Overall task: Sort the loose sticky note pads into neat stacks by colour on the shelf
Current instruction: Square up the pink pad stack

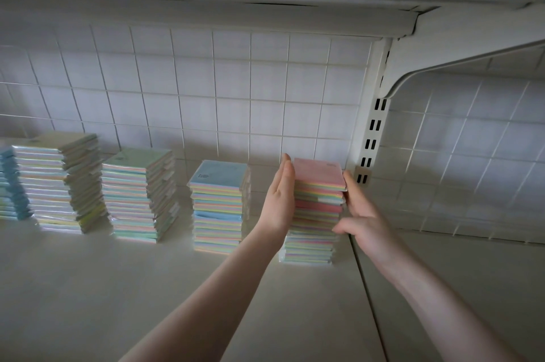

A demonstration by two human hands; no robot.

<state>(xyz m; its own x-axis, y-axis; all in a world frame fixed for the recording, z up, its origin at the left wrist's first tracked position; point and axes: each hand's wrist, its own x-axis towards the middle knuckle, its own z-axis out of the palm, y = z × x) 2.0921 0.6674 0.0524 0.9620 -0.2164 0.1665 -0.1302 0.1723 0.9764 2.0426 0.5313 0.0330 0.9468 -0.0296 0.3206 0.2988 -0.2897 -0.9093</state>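
Both hands press flat against the pink-topped stack (317,208), left hand (278,199) and right hand (364,215) seemingly squeezing its sides.

Both arms outstretched, left hand (280,199) flat with fingers straight, right hand (361,208) spread open

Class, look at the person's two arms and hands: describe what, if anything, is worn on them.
Both forearms are bare as far as the picture shows, with no sleeves in view. The left hand and right hand wear no gloves. No watch, bracelet or ring shows on the visible wrists or fingers.
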